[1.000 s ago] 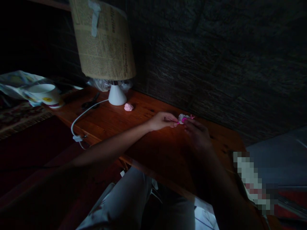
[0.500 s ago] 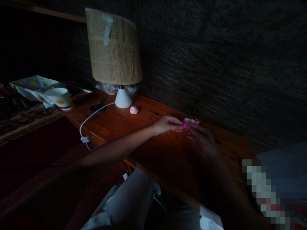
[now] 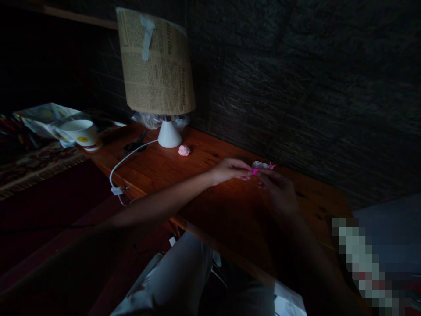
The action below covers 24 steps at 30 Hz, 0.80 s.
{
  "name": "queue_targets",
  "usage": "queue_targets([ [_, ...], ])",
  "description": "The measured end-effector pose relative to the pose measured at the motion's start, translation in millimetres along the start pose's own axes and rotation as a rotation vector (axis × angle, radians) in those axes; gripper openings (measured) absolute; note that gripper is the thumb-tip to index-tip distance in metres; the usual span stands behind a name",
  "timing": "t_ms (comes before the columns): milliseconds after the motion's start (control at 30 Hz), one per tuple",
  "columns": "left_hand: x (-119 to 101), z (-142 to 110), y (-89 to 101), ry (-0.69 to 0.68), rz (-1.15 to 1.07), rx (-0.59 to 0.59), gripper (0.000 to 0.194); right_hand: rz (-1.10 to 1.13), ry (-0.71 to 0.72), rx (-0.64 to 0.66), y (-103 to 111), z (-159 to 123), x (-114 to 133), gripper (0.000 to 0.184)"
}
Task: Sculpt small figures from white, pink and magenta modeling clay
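A small bright-pink lump, like modelling clay point(image 3: 255, 171), is pinched between the fingertips of both hands above the wooden table point(image 3: 210, 206). My left hand point(image 3: 230, 170) comes in from the left, its thumb and index finger closed at the lump. From the right, my right hand point(image 3: 279, 188) grips the other side, its fingers partly in shadow. Just behind the fingertips lies a whitish, scalloped piece point(image 3: 260, 164) with a small pink shape point(image 3: 271, 166) at its right end. A pale pink clay lump point(image 3: 184, 150) rests farther left.
A lamp with a newsprint shade point(image 3: 156, 66) stands at the back left, its white cable point(image 3: 123, 160) running over the table edge. Black scissors point(image 3: 135, 144) and a paper cup point(image 3: 80, 134) are left of it. A dark stone-textured wall point(image 3: 279, 87) rises behind the table.
Both hands stay almost in place at the pink lump. The right fingers have shifted slightly, and a little more of the pink shows between the fingertips.
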<state>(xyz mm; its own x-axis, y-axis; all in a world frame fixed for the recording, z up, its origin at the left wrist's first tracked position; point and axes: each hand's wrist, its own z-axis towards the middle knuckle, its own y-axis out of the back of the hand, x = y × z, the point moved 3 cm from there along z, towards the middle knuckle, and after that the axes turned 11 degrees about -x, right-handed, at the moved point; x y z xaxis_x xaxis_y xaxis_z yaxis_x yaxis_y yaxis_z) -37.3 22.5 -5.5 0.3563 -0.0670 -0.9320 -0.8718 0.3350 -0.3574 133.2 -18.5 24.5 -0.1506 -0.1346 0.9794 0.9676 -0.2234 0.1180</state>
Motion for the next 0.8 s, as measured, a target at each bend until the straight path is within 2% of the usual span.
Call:
queue_targets([
  [267, -0.7, -1.1, -1.2, 0.013, -0.010, -0.023, 0.042, -0.004, 0.044, 0.012, -2.0, 1.0, -2.3, 0.029],
  [600, -1.5, -1.5, -0.9, -0.003, 0.002, -0.030, 0.037, -0.015, 0.062, 0.027, -2.2, 1.5, -0.7, 0.028],
  [800, -1.0, -1.2, -1.1, 0.099, -0.091, -0.068, 0.030, -0.002, 0.063, 0.053, -3.9, -0.3, 2.2, 0.033],
])
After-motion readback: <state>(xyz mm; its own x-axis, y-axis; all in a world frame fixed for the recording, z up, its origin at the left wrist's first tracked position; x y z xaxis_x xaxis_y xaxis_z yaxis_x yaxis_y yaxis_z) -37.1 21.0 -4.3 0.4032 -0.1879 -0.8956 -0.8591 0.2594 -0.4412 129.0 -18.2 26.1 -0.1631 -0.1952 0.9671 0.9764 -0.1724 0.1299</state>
